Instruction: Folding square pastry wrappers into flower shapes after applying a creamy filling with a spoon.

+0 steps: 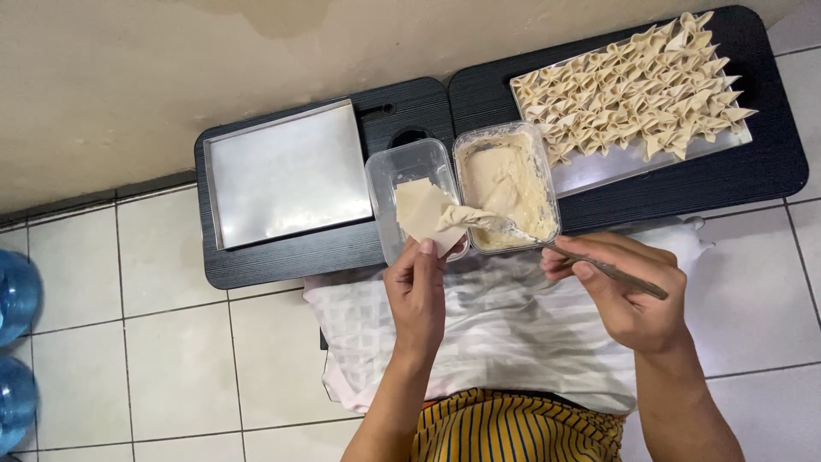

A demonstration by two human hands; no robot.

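Observation:
My left hand (416, 291) pinches a pale square dumpling wrapper (422, 210) and holds it up over a clear plastic container (381, 184) of wrappers. A dab of filling sits on the wrapper's right edge. My right hand (620, 291) grips a metal fork (599, 265) whose tip reaches that filling, beside a second clear container (547, 175) full of creamy beige filling. Both containers stand on a low black table (291, 261).
An empty metal tray (286, 171) lies on the left table. On the right black table (761, 162), another tray (599, 171) carries several folded dumplings (637, 90). A white striped cloth (479, 334) covers my lap. Blue water bottles (15, 295) stand at the left on the tiled floor.

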